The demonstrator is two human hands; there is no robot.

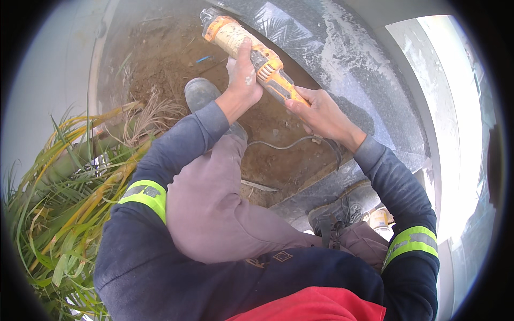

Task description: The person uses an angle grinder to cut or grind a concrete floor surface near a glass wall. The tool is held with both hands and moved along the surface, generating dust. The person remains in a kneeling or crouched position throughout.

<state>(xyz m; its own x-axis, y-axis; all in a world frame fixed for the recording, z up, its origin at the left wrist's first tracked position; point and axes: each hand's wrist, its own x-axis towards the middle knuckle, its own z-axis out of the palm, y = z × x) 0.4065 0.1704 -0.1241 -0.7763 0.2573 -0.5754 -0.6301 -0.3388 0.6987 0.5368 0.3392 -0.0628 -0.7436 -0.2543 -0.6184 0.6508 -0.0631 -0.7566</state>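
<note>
I hold an orange and grey handheld power tool, by its shape an angle grinder (270, 68), slanting from upper left to lower right. My left hand (243, 77) is closed around the middle of its body, which is coated with pale dust. Around the rear end my right hand (324, 115) is wrapped. The metal head of the tool lies at the top, beside the edge of a grey stone slab (342, 59) streaked with white dust. What is fitted on the head cannot be made out.
Brown soil (176, 48) lies below, with a thin cable (284, 147) crossing it. Palm fronds (69, 214) crowd the left side. My boot (202, 93) stands on the soil; the other shoe (342, 211) is by a stone ledge and a small bucket (379, 219). A pale wall (48, 80) rises at left.
</note>
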